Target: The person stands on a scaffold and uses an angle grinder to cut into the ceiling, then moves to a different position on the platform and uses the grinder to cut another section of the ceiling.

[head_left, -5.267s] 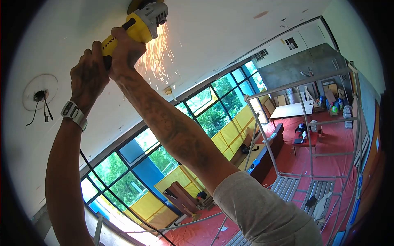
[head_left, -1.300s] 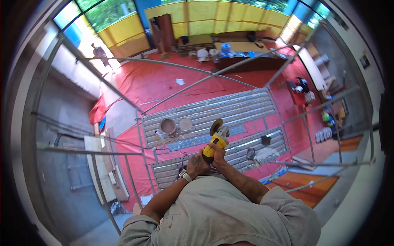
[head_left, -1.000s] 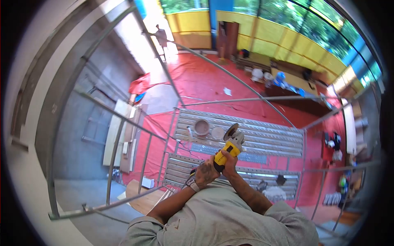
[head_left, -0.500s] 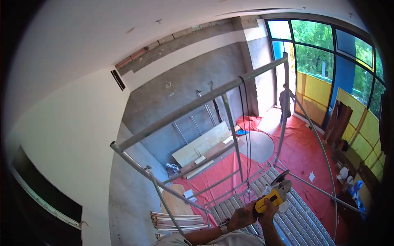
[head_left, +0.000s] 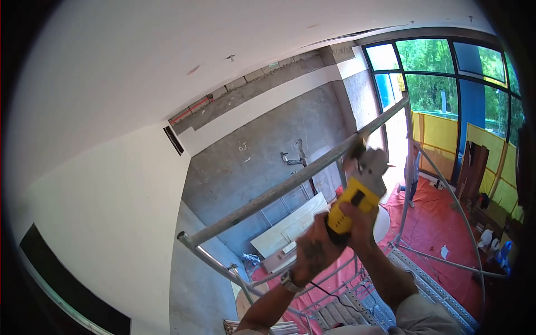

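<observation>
A yellow angle grinder (head_left: 355, 202) is held up before me in both hands. My left hand (head_left: 316, 250), with a watch on the wrist, is closed around the dark rear end of its body. Closed on the side of the yellow casing is my right hand (head_left: 360, 222). The grinder's grey metal head points up and away, and its blurred disc overlaps the scaffold's top rail (head_left: 290, 184) in this view. A dark cord (head_left: 335, 301) shows below my forearms.
Perforated metal scaffold planks (head_left: 427, 285) lie below, with upright and diagonal tubes around. Red sheeting (head_left: 435, 234) covers the floor. A person (head_left: 412, 176) stands near the bright doorway. The white ceiling (head_left: 139, 61) is close overhead; boards (head_left: 290, 223) lie by the grey wall.
Both hands have raised the angle grinder from low over the planks up to the top rail. My view has tilted upward, and the person by the doorway appears further right.
</observation>
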The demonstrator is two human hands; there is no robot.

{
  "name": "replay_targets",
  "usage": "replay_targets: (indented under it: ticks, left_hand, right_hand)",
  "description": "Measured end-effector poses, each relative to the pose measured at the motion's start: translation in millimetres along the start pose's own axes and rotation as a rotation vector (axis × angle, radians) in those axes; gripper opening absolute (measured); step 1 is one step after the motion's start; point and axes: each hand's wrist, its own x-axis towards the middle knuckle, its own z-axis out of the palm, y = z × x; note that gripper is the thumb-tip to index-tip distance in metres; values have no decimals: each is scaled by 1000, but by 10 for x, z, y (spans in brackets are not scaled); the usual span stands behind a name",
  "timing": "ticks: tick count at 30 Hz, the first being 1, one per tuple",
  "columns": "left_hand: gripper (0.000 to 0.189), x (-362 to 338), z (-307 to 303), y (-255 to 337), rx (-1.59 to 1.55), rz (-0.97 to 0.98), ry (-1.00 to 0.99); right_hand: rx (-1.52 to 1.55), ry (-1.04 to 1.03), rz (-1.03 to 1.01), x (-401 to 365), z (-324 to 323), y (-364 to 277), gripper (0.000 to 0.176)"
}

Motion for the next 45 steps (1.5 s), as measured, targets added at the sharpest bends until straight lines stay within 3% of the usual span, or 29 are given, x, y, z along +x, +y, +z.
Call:
replay_targets:
  ticks: [4,8,14,25,30,45]
  left_hand:
    - [58,548,-784,-50,282,226,222]
    - [65,906,-1452,-92,621,245,441]
    - [51,1521,-2524,18,943,362,631]
    - [34,2643,-3964,652,1524,258,558]
    - [32,2767,-4263,1073,1684,262,557]
    - [33,2818,-4311,1412,1806,249,576]
  right_hand:
    - [151,-140,-11,473,944,153,27]
    - [249,-243,-79,687,1863,106,21]
    - [649,-364,-101,1079,3175,96,21]
    - [1088,-363,53,1749,4849,-374,33]
    - [1276,-239,2,1752,5284,-722,34]
    - [1351,-312,72,1733,5315,-979,37]
